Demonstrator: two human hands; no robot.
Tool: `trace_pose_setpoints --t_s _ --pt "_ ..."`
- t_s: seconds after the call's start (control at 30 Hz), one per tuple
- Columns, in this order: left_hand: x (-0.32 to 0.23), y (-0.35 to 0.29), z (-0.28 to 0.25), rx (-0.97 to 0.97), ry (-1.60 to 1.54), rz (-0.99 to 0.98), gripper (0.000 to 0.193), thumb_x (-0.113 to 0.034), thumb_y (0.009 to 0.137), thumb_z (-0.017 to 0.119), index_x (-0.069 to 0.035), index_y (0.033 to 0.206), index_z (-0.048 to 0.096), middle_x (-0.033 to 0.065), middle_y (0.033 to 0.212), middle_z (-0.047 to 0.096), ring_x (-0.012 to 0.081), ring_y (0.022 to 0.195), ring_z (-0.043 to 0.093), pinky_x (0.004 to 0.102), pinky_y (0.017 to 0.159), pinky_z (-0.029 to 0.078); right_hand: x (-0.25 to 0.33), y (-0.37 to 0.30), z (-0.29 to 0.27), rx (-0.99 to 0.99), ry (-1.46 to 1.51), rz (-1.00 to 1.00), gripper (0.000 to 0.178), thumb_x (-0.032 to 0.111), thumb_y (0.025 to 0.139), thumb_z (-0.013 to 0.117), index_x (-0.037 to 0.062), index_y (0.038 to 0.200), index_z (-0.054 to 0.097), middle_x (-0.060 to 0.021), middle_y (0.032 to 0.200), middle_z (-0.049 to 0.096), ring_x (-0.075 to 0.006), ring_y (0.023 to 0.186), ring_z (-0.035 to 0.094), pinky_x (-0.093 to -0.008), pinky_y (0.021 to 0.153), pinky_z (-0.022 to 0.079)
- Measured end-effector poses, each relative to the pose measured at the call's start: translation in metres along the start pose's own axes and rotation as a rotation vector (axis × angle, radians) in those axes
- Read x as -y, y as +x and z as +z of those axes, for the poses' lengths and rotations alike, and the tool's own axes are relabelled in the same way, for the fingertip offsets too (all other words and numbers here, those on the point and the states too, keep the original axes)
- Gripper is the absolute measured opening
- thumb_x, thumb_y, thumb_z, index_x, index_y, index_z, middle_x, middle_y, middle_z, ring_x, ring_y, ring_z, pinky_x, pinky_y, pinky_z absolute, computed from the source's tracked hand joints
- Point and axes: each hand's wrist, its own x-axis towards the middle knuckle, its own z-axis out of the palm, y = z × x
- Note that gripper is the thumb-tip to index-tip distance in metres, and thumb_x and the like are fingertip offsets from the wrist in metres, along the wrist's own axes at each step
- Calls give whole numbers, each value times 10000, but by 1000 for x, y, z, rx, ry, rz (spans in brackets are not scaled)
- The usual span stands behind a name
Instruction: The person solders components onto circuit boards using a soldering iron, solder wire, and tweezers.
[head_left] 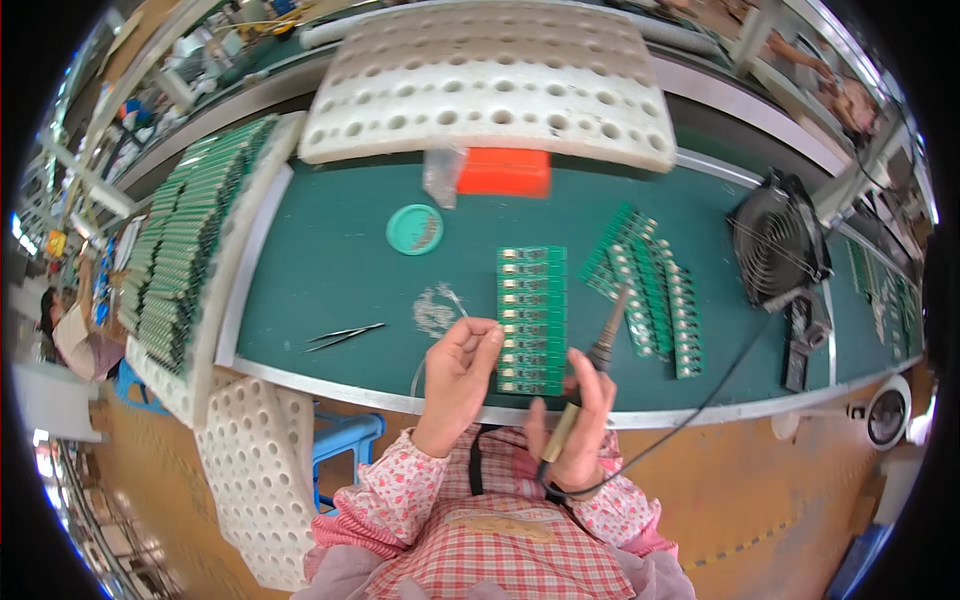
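A green circuit board panel (532, 320) with a column of repeated small units lies in front of me on the green mat. At its left edge is my left hand (462, 372), thumb and fingers pinched together on a thin solder wire (416, 378) that trails down beside the hand. The fingertips touch or nearly touch the panel. My right hand (580, 420), slightly blurred, grips a soldering iron (601, 352) with its tip raised, to the right of the panel. Tweezers (345, 337) and a pile of small pale parts (435, 312) lie to the left.
More green boards (655, 285) lie at the right, near a black fan (780, 240). A teal dish (413, 230) and a red box (505, 172) sit farther back, before a white foam tray (490, 90). Stacked boards (185, 240) stand left; the iron's cable (690, 415) crosses the table edge.
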Motion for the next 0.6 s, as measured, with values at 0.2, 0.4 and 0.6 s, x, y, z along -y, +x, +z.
trace_pose_setpoints --t_s 0.2,0.4,0.6 --pt "-35 19 -66 -194 200 188 147 -121 1010 593 18 1047 625 21 929 675 52 852 612 224 766 496 -1 -6 -8 -4 112 130 742 -69 740 713 -84 1409 394 -151 1003 600 -252 902 548 -349 834 474" --pt "-60 34 -184 -334 575 220 141 -115 974 616 17 1007 655 27 856 689 70 792 618 237 712 488 0 -7 -10 20 67 51 722 -68 762 686 -93 1413 375 -207 1128 578 -262 897 552 -363 795 488" --pt "-34 76 -269 -367 968 199 184 -155 946 625 10 983 697 128 841 706 209 752 663 329 712 510 5 2 -24 53 2 47 676 -59 769 718 -79 1382 432 -194 1109 596 -280 927 603 -353 778 527"
